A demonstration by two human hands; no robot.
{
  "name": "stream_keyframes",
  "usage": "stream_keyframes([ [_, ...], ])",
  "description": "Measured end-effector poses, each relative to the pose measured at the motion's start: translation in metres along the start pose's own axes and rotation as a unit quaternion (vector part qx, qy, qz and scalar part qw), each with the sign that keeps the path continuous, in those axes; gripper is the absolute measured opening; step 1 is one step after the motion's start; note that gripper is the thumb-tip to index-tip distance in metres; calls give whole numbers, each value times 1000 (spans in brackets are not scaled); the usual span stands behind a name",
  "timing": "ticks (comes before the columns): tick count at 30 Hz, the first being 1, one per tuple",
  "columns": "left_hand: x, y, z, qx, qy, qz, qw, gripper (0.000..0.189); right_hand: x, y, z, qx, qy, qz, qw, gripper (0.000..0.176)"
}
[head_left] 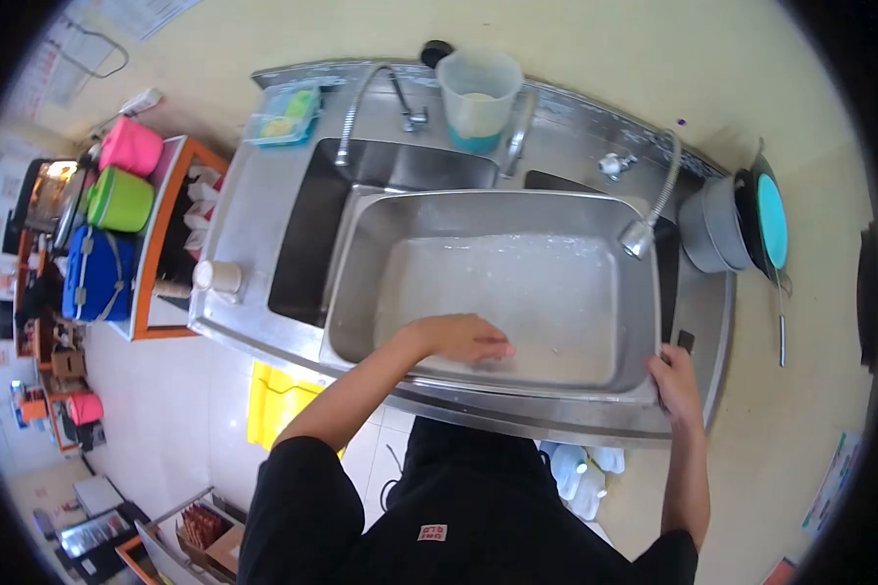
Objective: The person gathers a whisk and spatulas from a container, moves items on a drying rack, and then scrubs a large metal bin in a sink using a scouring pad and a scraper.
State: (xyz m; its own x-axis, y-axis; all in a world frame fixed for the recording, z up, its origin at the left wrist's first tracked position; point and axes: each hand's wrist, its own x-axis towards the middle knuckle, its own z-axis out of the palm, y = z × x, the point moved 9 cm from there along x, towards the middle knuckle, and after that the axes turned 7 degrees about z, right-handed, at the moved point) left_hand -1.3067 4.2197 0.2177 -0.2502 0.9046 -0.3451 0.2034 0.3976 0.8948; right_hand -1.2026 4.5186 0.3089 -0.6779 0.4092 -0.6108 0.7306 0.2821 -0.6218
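Note:
A large rectangular steel pan (pixel 498 292) lies across the double sink, its inside wet and shiny with small white flecks. My left hand (pixel 458 339) reaches over the near rim, low inside the pan. Its fingers are curled together and slightly blurred, with a greyish patch under them that I cannot make out. At the pan's near right corner, my right hand (pixel 675 380) is closed around the rim. A flexible spray tap (pixel 640 236) hangs over the pan's right end.
Another curved tap (pixel 345 146) stands over the left basin (pixel 302 234). Behind the pan is a translucent pitcher (pixel 480 97). Grey pots (pixel 712 229) sit at the right, white cups (pixel 218 277) at the left edge, and a plastic container (pixel 288 117) at the back left.

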Motion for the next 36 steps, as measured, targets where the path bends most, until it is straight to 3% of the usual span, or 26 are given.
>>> stream_keyframes([
  [2,-55,13,-6,-37,10,-76,996,42,-20,-3,7,30,-10,10,999,14],
  [6,-127,26,-13,79,184,30,979,44,-58,-26,33,110,-43,36,992,9],
  [8,-149,27,-21,187,313,103,925,37,-68,-45,43,145,-46,36,988,9],
  [12,-175,10,-40,272,493,179,807,37,-85,-95,61,188,-31,7,982,15],
  [16,-189,-9,-73,297,592,207,720,47,-88,-132,79,184,-21,-6,983,27],
  [19,-196,-17,-106,306,622,227,684,47,-96,-175,99,172,-3,2,985,30],
  [23,-201,-36,-162,259,642,242,680,50,-104,-204,109,201,-30,-63,977,30],
  [25,-203,-51,-190,222,647,244,688,50,-108,-228,114,140,-43,-164,976,27],
  [26,-199,-65,-205,193,633,223,715,50,-112,-240,119,110,-51,-216,969,26],
  [29,-188,-115,-234,106,592,164,782,48,-124,-261,128,-60,48,-336,939,28],
  [32,-175,-164,-245,32,554,133,821,45,-118,-267,151,-73,25,-345,935,41],
  [36,-170,-205,-255,-69,509,150,845,43,-93,-262,177,-71,-35,-266,961,48],
])
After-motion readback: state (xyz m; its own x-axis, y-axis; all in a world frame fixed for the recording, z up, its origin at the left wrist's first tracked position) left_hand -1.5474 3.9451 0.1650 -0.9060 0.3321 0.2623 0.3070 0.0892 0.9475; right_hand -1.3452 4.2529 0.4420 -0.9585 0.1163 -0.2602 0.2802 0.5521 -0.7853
